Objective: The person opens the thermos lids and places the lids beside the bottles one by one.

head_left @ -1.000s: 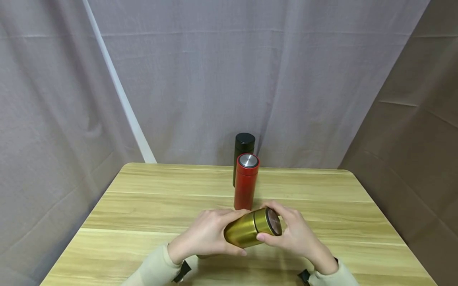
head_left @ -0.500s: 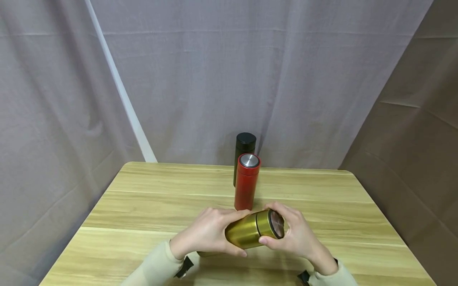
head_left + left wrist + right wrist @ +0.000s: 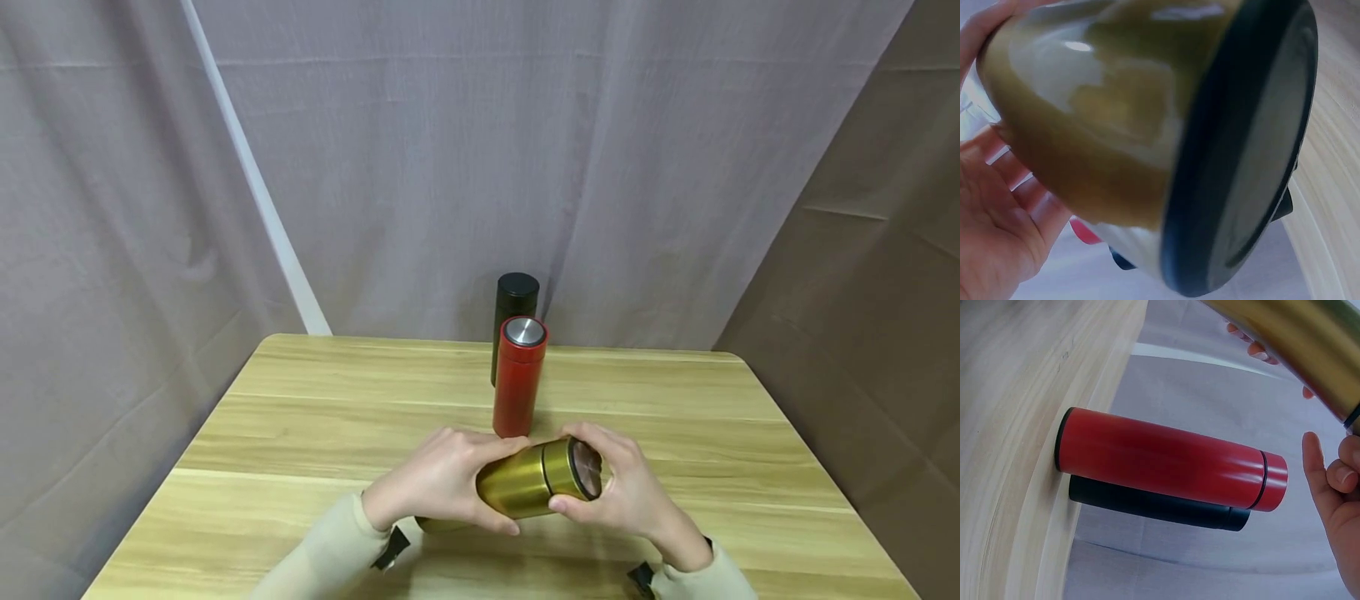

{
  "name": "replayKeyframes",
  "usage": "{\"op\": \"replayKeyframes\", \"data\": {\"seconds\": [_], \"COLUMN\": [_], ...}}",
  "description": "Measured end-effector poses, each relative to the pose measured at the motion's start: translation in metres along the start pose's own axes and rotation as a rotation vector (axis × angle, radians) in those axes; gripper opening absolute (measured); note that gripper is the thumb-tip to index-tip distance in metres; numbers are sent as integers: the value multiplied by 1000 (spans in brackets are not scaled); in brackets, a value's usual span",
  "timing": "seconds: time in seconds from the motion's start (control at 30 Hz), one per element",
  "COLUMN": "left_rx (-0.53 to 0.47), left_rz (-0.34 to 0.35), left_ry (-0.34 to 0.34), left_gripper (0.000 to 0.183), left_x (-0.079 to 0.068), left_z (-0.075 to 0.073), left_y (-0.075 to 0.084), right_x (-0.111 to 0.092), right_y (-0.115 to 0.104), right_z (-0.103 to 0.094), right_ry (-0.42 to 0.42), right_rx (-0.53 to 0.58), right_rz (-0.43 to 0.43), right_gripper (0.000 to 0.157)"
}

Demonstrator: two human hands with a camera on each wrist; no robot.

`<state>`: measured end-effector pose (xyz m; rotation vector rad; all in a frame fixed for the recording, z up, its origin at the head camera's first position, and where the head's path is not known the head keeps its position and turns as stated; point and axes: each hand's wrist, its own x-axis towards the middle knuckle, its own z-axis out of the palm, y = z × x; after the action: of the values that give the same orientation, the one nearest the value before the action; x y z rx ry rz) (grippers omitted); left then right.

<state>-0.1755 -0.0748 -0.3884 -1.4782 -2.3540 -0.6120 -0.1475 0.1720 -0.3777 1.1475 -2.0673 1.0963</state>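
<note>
A gold thermos bottle (image 3: 517,483) lies tilted between my hands above the table, its lid end to the right and slightly raised. My left hand (image 3: 450,475) grips its body, thumb across the top side. At the other end my right hand (image 3: 622,483) holds the gold lid (image 3: 564,469) between thumb and fingers. The lid sits on the bottle, with a dark ring at the seam. In the left wrist view the black-rimmed base (image 3: 1254,162) faces the camera. Part of the right hand (image 3: 1344,500) shows near the lid end in the right wrist view.
Just beyond the hands stands a red thermos bottle (image 3: 517,387) with a silver-topped lid. Behind it, partly covered, is a black thermos bottle (image 3: 516,292). All are over a wood-grain table (image 3: 337,400), with grey curtains (image 3: 420,167) at the back and sides.
Both hands and the gold thermos bottle have shifted slightly to the right in the head view. The grip on body and lid stays much the same.
</note>
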Motion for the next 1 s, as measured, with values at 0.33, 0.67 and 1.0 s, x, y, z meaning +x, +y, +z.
{"op": "replayKeyframes", "data": {"seconds": [0.33,0.67,1.0], "left_rx": [-114,-116,214], "left_rz": [22,-10,-127], "left_ry": [-55,-22,-3], "left_gripper": [84,82,87], "left_x": [-1,-8,-19], "left_z": [1,-9,-4], "left_y": [-3,-4,-5], "right_x": [17,10,0], "right_y": [-21,-3,-6], "right_z": [-7,-9,-8], "right_ry": [-58,-244,-392], "right_rx": [-13,-66,-281], "right_rz": [-150,48,378], "right_gripper": [57,71,62]}}
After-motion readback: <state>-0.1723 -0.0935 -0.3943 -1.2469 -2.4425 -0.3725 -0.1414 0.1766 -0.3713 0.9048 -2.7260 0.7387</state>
